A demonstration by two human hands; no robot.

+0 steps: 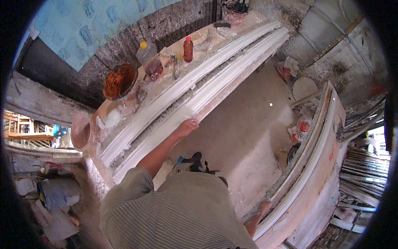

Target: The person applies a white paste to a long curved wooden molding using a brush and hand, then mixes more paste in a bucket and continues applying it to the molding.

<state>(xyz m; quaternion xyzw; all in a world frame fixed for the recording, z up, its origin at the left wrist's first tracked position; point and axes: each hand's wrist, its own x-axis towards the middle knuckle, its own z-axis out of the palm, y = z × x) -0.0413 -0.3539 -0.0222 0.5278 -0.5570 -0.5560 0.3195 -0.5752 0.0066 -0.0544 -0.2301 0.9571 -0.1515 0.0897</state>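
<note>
My left hand [188,126] rests at the near edge of a long white moulding strip [166,139] on the far bench, its fingers lying along the edge and holding nothing that I can see. A second white strip [166,102] runs beside it, with a rough grey gap between them. Low on the right, my right hand [264,206] touches the inner edge of another bench, next to a long white moulding [304,176]. Its fingers are too small and partly hidden to read.
Behind the strips stand an orange-brown bucket [120,81], a yellow-capped clear bottle [149,60] and a red-capped bottle [188,50]. A dusty floor [232,137] lies between the benches. Plastic bags [300,129] sit by the right bench; a blue container [61,193] stands lower left.
</note>
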